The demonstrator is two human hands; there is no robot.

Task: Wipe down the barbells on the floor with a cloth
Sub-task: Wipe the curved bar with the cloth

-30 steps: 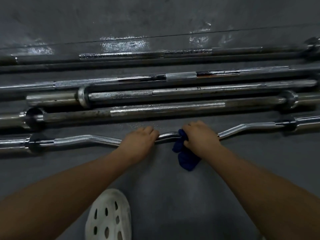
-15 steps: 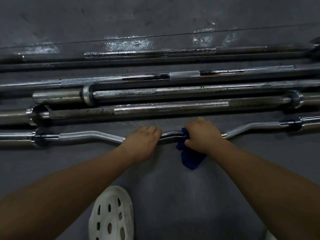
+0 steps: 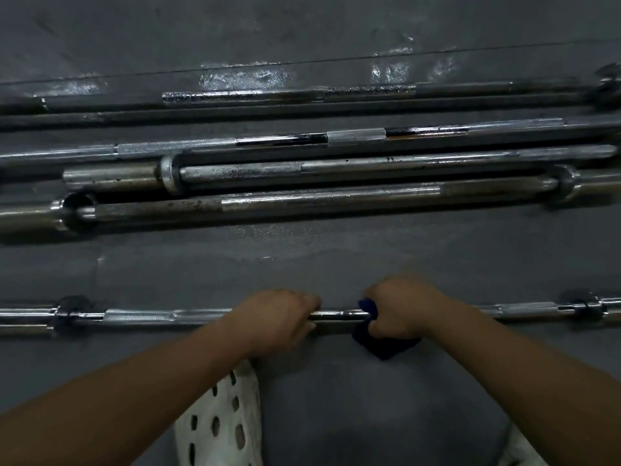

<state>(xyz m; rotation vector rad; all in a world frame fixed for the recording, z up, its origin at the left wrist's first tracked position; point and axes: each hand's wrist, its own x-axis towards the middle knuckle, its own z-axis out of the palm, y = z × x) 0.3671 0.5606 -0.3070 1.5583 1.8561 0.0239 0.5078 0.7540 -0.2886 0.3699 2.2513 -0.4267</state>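
- Blue cloth (image 3: 381, 346) sits wrapped under my right hand (image 3: 401, 309), which grips it round the curl bar (image 3: 339, 315).
- My left hand (image 3: 277, 317) clasps the same bar just left of it.
- Since a second ago the bar has come nearer me, well apart from the straight barbells (image 3: 329, 200) farther off.
- I judge wiping can resume; those look untouched.

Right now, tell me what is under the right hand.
The right hand grips a blue cloth wrapped around the curl bar. Cloth hangs below the fist; the bar section inside the grip is covered.
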